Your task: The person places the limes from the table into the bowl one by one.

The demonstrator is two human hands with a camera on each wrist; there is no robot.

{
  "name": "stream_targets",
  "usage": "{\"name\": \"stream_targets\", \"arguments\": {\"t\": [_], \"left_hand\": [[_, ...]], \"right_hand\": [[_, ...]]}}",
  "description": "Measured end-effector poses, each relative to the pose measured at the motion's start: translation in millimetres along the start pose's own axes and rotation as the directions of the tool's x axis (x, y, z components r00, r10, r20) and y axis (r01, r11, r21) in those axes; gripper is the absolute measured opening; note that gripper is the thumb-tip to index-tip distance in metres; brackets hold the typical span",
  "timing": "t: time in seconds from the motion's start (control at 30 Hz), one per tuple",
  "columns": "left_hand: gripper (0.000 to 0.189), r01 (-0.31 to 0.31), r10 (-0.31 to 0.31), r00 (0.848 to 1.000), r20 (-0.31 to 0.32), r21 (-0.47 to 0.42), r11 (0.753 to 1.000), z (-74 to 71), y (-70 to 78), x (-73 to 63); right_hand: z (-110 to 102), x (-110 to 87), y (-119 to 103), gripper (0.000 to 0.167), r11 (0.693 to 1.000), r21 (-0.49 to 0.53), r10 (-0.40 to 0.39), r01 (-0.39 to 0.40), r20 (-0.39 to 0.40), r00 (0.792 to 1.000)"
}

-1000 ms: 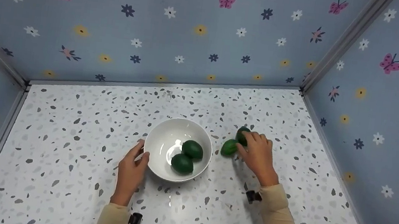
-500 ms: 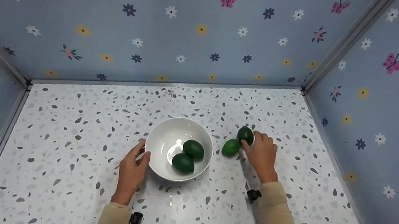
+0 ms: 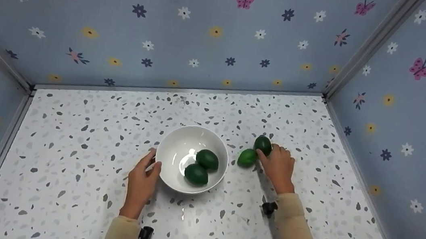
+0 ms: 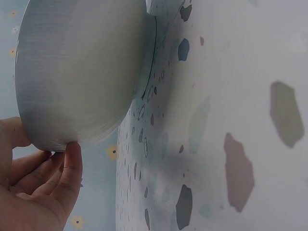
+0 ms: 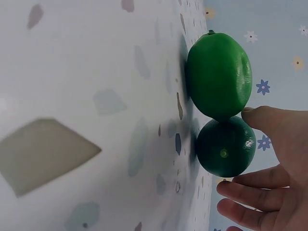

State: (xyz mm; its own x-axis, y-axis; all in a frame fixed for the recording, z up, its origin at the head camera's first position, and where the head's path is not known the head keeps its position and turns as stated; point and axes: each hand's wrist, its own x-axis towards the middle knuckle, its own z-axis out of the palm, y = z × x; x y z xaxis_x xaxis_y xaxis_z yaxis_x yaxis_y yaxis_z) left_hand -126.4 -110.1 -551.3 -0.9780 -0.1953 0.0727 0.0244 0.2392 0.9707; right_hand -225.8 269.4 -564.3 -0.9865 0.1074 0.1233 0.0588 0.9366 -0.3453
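Observation:
A white bowl (image 3: 171,147) stands mid-table with two dark green limes (image 3: 207,159) inside, lying against each other. My left hand (image 3: 141,181) holds the bowl at its left side, thumb against the outer wall and a finger at the rim in the left wrist view. Right of the bowl, a brighter green lime (image 5: 219,74) and a dark green lime (image 5: 224,149) lie touching on the table. My right hand (image 3: 279,168) has the dark lime between thumb and fingers; the thumb tip sits where the two limes meet, and the fingertips are at the opposite side.
The speckled white table (image 3: 91,153) is bounded by blue patterned panels (image 3: 195,32) at the back and both sides, with grey metal edging (image 3: 178,91). A small black camera piece (image 3: 146,233) sits at the left wrist, another (image 3: 269,208) at the right.
My right hand has shifted slightly right, from over the dark lime to its right side, uncovering its top. The left hand stays at the bowl.

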Motion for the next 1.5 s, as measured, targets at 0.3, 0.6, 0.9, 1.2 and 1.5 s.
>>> {"name": "stream_targets", "arguments": {"t": [0.3, 0.6, 0.9, 1.2, 1.5], "left_hand": [[0.046, -0.007, 0.007, 1.0, 0.0, 0.013, 1.0, -1.2, 15.4, -4.4], [0.047, -0.05, 0.05, 0.999, 0.007, 0.008, 0.999, 1.1, -17.7, 2.5], [0.046, -0.062, 0.062, 0.998, -0.01, 0.012, 0.998, 1.4, -20.8, 4.3], [0.047, -0.052, 0.052, 0.999, -0.009, 0.014, 0.999, 1.7, -20.3, 4.3], [0.045, -0.03, 0.031, 0.999, -0.01, 0.01, 0.999, 0.2, 2.4, -0.8]], "right_hand": [[3.8, -0.5, 3.4, 0.059, 1.0, 0.005, 0.002, -0.002, -0.004, 1.0], [4.5, -2.0, 5.3, 0.05, 1.0, 0.026, -0.002, 0.003, -0.013, 1.0], [5.6, -0.5, 5.9, 0.051, 0.998, 0.055, 0.015, -0.016, 0.011, 1.0], [4.7, -0.1, 5.1, 0.05, 0.996, 0.081, 0.02, -0.021, 0.014, 1.0], [7.2, -1.6, 8.8, 0.052, 0.997, 0.077, -0.018, 0.02, -0.016, 1.0]]}}
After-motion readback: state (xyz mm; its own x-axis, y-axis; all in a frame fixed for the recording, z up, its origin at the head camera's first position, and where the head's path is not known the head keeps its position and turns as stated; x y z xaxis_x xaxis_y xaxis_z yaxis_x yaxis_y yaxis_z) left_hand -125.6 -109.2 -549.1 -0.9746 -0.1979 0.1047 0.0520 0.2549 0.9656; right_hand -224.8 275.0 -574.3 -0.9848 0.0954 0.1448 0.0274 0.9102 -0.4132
